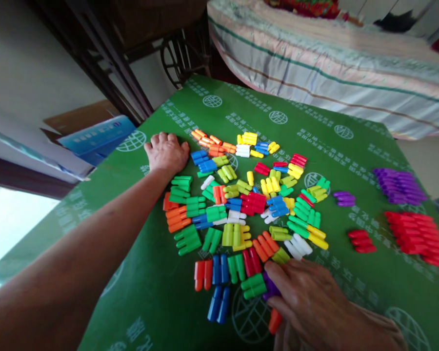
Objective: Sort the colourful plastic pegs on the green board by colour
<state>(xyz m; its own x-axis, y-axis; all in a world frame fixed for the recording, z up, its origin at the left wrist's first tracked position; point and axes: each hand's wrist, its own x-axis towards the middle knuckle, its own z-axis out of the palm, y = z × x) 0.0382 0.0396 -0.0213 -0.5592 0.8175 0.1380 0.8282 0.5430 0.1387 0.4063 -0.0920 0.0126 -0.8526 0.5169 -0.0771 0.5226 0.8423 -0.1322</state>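
Observation:
My left hand (166,152) lies palm down on the green table, fingers stretched out, left of the blue bullet-shaped plastic blocks (206,162). Closer to me, my right hand (303,290) has its thumb and fingers closed around a purple plastic block (270,286), which they partly cover. A green block (254,285) lies against the purple one, and an orange block (275,320) pokes out beneath the hand. Many joined blocks in green, yellow, red, blue, white and orange spread across the middle, including a yellow-green cluster (236,235) and a red cluster (253,203).
Purple blocks (398,185) and red blocks (419,239) are stacked at the right, with smaller purple (344,198) and red groups (362,241) beside them. A bed (314,63) stands beyond the printed table (249,100). Cardboard boxes (95,134) are on the left.

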